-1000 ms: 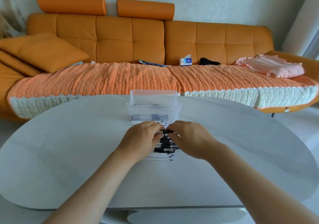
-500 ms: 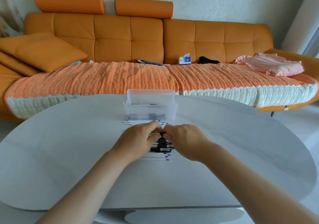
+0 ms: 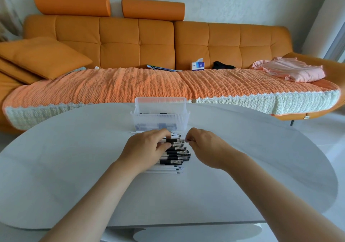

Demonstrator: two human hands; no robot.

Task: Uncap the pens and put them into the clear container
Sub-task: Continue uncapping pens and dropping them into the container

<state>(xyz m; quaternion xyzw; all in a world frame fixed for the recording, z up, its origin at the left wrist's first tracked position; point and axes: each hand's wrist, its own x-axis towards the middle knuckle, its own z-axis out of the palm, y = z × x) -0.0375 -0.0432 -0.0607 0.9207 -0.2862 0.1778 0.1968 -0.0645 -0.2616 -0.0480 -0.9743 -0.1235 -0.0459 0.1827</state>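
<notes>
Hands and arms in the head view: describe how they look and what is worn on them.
Two bare hands, the left hand and the right hand, on bare forearms that run to the frame's bottom edge. No sleeve, glove, watch, ring or bracelet shows on either.

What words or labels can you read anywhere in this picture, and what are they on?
No text is legible.
Tissue box on the sofa: blue label, lettering too blurred to read.
Pens on the table: pale print on the dark barrels, too small to read.
</notes>
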